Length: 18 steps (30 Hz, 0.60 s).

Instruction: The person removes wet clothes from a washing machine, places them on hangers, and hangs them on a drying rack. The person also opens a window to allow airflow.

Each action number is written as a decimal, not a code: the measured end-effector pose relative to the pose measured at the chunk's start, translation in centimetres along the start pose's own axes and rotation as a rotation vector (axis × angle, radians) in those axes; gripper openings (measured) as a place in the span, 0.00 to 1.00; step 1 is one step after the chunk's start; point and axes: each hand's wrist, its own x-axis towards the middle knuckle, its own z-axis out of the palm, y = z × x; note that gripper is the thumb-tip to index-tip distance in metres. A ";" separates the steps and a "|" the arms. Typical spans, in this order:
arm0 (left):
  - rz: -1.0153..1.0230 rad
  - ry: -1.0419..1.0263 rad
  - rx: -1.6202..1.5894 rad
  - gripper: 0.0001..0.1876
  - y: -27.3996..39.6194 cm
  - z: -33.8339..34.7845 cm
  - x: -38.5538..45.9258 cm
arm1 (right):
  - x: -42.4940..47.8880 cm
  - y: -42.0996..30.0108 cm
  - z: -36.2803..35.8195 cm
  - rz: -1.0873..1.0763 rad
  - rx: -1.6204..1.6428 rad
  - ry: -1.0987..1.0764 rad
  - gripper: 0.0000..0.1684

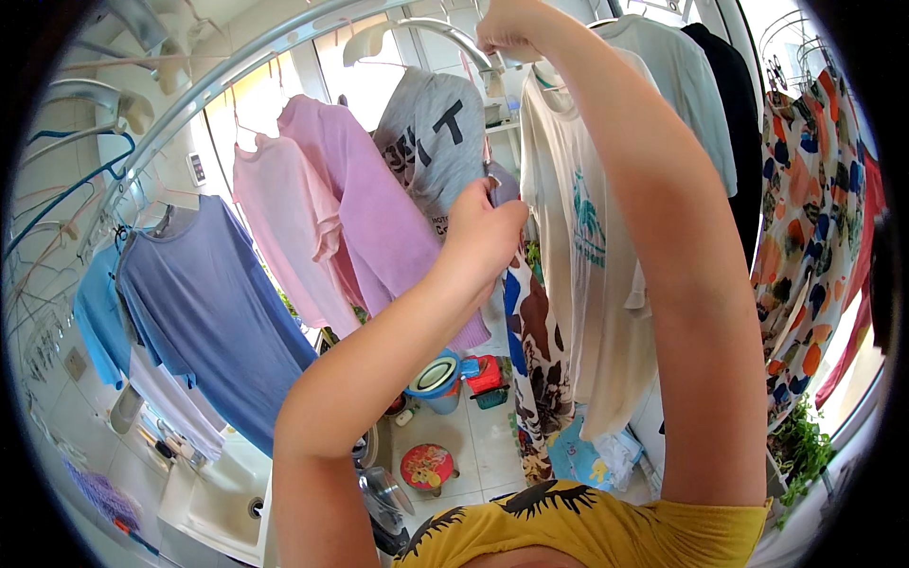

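My left hand (486, 231) is closed on the edge of a grey garment with dark lettering (433, 135), in the middle of the view. Below that hand hangs a patterned cloth (529, 355) in white, brown and blue. Raised to the top edge, my right hand (515, 32) has its fingers curled near the metal drying rail; whether it grips anything is hidden. A cream T-shirt with a green print (582, 213) hangs just under it. The garment's hanger is mostly out of sight.
A blue T-shirt (213, 270), a pink T-shirt (280, 206) and a purple top (369, 213) hang left; a floral garment (809, 213) hangs right. On the floor are a round red stool (427, 466) and a blue bucket (444, 397). A white sink (206, 504) stands lower left.
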 end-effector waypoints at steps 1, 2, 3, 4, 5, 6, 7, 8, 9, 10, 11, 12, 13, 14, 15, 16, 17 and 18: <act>0.003 0.013 0.004 0.20 -0.2 -0.2 0.3 | -1.6 -1.5 -0.5 0.252 0.306 0.044 0.12; -0.001 0.040 0.020 0.20 -0.2 -0.6 0.4 | -2.3 -2.6 -0.7 0.501 0.619 0.084 0.10; 0.002 0.051 0.026 0.19 0.0 -0.5 0.6 | -1.6 -2.2 -0.1 0.456 0.484 0.059 0.11; 0.007 0.056 0.030 0.19 0.3 -0.3 0.7 | -0.9 -1.2 0.9 0.415 0.344 0.035 0.13; 0.011 0.030 0.007 0.18 0.6 -0.2 0.9 | -0.4 0.0 1.8 0.374 0.203 0.010 0.15; 0.007 0.020 -0.007 0.17 0.7 -0.8 1.0 | -1.1 -0.5 2.6 0.395 0.366 0.197 0.16; 0.006 0.001 -0.023 0.16 0.8 -1.0 1.0 | -2.8 -1.3 3.2 0.420 0.522 0.385 0.17; 0.010 0.004 -0.041 0.15 0.9 -1.0 1.0 | -4.0 -1.7 3.6 0.441 0.678 0.575 0.19; 0.015 0.000 -0.063 0.14 1.1 -0.8 1.0 | -4.7 -1.4 3.4 0.430 0.610 0.533 0.23; 0.020 -0.002 -0.084 0.14 1.3 -0.7 1.0 | -5.3 -1.1 3.1 0.418 0.543 0.491 0.28; 0.020 -0.017 -0.072 0.13 1.4 -0.5 1.0 | -5.8 -0.7 2.9 0.405 0.476 0.448 0.34; 0.022 -0.031 -0.061 0.12 1.5 -0.4 1.0 | -6.1 -0.3 3.3 0.370 0.450 0.506 0.34; 0.024 -0.044 -0.050 0.12 1.6 -0.3 1.0 | -6.4 0.2 4.1 0.335 0.424 0.563 0.34; 0.026 -0.050 -0.046 0.12 1.7 -0.2 1.1 | -6.6 0.6 4.5 0.299 0.396 0.619 0.33; 0.026 -0.049 -0.039 0.12 1.7 -0.2 1.1 | -6.9 0.3 4.3 0.292 0.404 0.617 0.34; 0.025 -0.049 -0.032 0.12 1.8 -0.2 1.2 | -7.4 0.0 4.2 0.286 0.411 0.615 0.34; 0.028 -0.045 -0.032 0.12 1.8 -0.1 1.3 | -7.9 -0.4 4.1 0.281 0.417 0.613 0.34; 0.032 -0.042 -0.030 0.11 2.0 0.1 1.4 | -8.4 -0.6 4.0 0.281 0.428 0.632 0.34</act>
